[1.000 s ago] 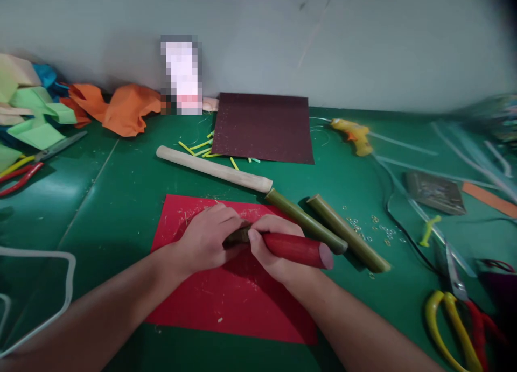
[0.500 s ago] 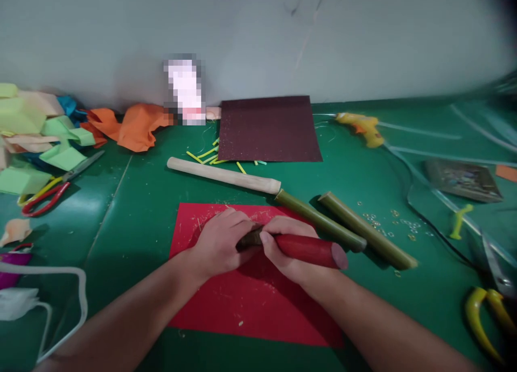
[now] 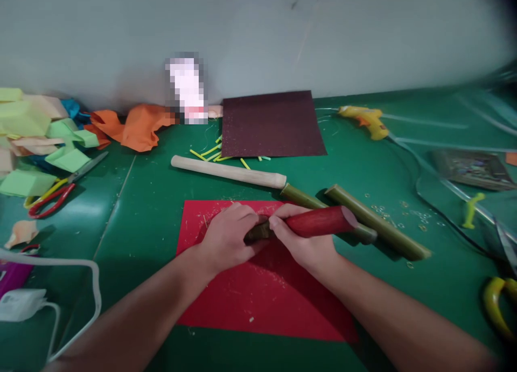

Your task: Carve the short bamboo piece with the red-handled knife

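Observation:
My left hand (image 3: 228, 237) and my right hand (image 3: 302, 243) meet over a red paper sheet (image 3: 258, 291) on the green table. Both grip one bamboo stick (image 3: 319, 221): its right part is wrapped in red paper, its bare dark-green end shows between my hands. The left hand's fingers curl round the bare end, and the right hand pinches the edge of the red wrap. The stick's red end tilts up to the right, above two bare green bamboo sticks (image 3: 375, 229).
A pale wooden stick (image 3: 228, 171) and a dark maroon sheet (image 3: 272, 124) lie behind. A yellow glue gun (image 3: 363, 119) sits far right; scissors (image 3: 56, 186) and crumpled coloured paper (image 3: 44, 140) lie at left. A white cable (image 3: 81, 286) runs near left.
The red-wrapped end of the stick has swung up and away from me, so it points up-right. Both hands keep their hold; the view has shifted slightly left.

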The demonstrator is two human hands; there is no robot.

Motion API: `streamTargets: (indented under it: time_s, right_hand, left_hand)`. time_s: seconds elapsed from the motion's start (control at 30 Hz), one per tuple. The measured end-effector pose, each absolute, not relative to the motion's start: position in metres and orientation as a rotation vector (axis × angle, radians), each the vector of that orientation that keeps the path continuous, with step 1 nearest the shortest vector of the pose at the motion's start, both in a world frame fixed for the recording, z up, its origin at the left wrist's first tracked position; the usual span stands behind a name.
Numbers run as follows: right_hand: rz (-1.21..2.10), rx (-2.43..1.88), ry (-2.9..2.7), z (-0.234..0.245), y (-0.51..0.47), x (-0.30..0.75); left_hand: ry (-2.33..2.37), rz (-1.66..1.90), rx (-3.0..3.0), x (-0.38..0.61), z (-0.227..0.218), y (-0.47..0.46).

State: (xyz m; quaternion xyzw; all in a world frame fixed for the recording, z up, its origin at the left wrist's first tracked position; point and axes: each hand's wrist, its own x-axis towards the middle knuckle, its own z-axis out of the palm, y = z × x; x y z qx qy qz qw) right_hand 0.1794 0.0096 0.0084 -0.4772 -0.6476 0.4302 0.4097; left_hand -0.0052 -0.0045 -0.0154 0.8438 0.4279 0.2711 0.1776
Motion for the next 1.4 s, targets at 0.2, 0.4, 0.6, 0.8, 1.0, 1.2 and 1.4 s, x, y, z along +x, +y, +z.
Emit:
streamTargets:
  time_s: [0.2,0.4,0.6,0.8,1.0,1.2,1.4]
  right_hand:
    - [1.073,-1.245,-1.618,0.006,0.010,0.180]
    - [1.106,-1.231,-1.655,0.007,0.010,0.181]
    - [1.088,-1.343,-1.637,0.016,0.008,0.176]
    - [0.942,-1.474,-1.774,0.014,0.003,0.167]
    - [0.917,-1.383,-1.722,0.008,0.001,0.161]
    - [0.955,-1.289,-1.671,0.010,0.004,0.173]
    - [0.877,-1.282,-1.728,0.007,0.007,0.176]
  left_hand:
    - [1.202,0.766,2.375,-0.004,-0.014,-0.003]
    - [1.194,0.771,2.364,-0.004,-0.015,-0.003]
    - [1.227,0.742,2.323,-0.002,-0.015,-0.004]
    - [1.203,0.793,2.261,-0.001,-0.015,-0.002]
    - [1.216,0.735,2.231,-0.001,-0.013,-0.001]
    - [1.267,0.632,2.274,-0.002,-0.011,0.000]
    - [1.271,0.690,2.275,-0.002,-0.014,0.001]
